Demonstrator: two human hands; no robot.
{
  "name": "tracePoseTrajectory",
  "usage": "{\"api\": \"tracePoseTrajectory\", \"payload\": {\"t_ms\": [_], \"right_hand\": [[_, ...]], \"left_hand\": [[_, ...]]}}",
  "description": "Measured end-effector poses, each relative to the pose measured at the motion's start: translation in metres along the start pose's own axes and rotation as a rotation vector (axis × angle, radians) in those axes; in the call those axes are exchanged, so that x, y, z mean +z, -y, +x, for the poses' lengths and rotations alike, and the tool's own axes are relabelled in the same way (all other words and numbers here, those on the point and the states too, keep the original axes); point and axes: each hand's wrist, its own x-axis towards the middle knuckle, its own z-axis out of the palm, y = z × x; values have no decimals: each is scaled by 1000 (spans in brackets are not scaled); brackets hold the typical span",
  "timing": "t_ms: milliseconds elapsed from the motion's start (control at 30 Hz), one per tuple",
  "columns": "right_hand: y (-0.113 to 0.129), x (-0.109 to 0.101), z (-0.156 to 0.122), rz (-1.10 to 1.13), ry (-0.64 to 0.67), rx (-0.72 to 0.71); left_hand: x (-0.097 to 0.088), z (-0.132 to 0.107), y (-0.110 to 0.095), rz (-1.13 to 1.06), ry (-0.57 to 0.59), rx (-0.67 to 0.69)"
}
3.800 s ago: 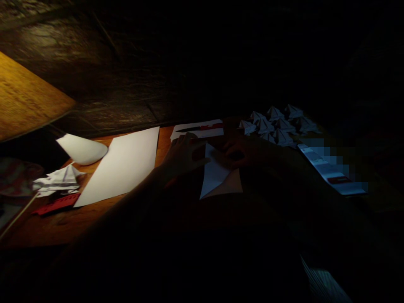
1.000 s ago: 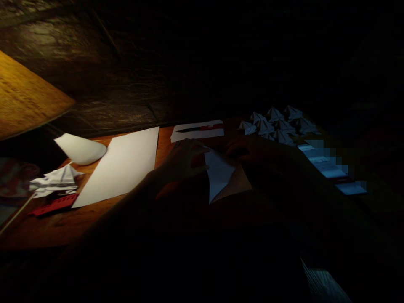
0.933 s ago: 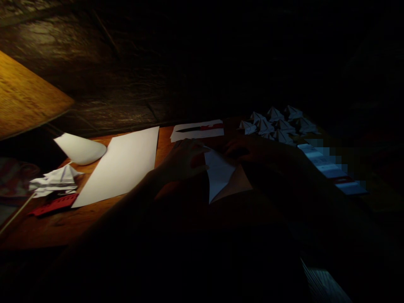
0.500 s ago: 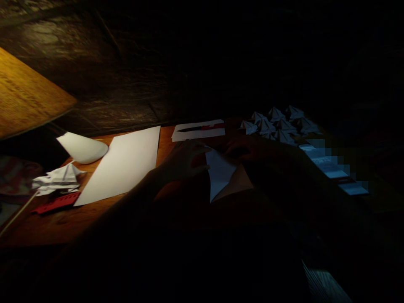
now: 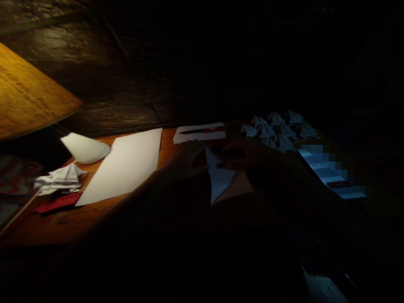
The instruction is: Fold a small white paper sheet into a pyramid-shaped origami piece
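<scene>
The scene is very dark. A partly folded white paper (image 5: 221, 181) lies on the wooden table (image 5: 50, 223), its point toward me. My left hand (image 5: 186, 158) rests with fingers bent on the paper's upper left edge. At its upper right my right hand (image 5: 244, 153) presses down; the fingers are closed over a fold. Both forearms are in deep shadow.
A flat white sheet (image 5: 124, 166) lies left of my hands. Beyond it are a curled paper (image 5: 83, 148), a crumpled folded piece (image 5: 59, 179) and a red strip (image 5: 57, 203). Several small folded paper shapes (image 5: 279, 129) sit at the back right, a printed strip (image 5: 328, 176) beside them.
My right hand has slid a little toward me along the paper's top fold. The paper has turned slightly since the oldest frame. The view shifted a bit.
</scene>
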Motion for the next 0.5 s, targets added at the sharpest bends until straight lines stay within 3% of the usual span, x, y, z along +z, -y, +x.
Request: {"api": "tracePoseTrajectory", "payload": {"t_ms": [367, 500], "right_hand": [[5, 4, 7, -89, 13, 7], [3, 2, 6, -150, -98, 56]], "left_hand": [[11, 4, 3, -120, -92, -125], [16, 6, 6, -283, -192, -201]]}}
